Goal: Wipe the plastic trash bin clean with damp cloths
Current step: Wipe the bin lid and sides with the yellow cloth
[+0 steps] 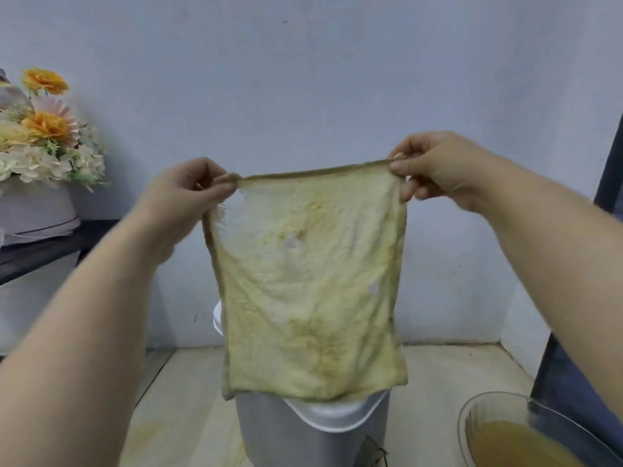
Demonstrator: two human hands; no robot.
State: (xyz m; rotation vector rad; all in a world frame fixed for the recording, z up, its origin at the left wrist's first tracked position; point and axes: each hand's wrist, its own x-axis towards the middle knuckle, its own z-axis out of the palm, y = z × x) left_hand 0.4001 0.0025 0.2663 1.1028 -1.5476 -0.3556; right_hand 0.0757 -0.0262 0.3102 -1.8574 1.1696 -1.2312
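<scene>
A stained, yellowish cloth [310,284] with a few small holes hangs spread out flat in front of me. My left hand [188,193] pinches its top left corner and my right hand [435,166] pinches its top right corner, so the top edge is stretched taut. Below and behind the cloth stands the grey plastic trash bin [290,433] with a white lid [330,414]; the cloth hides most of the bin's top.
A glass bowl [485,412] of murky yellow-brown water sits at the lower right. A bouquet of orange and cream flowers [43,136] stands on a dark shelf [40,251] at the left. The tiled floor [182,416] shows yellowish stains. A dark frame [610,170] runs along the right edge.
</scene>
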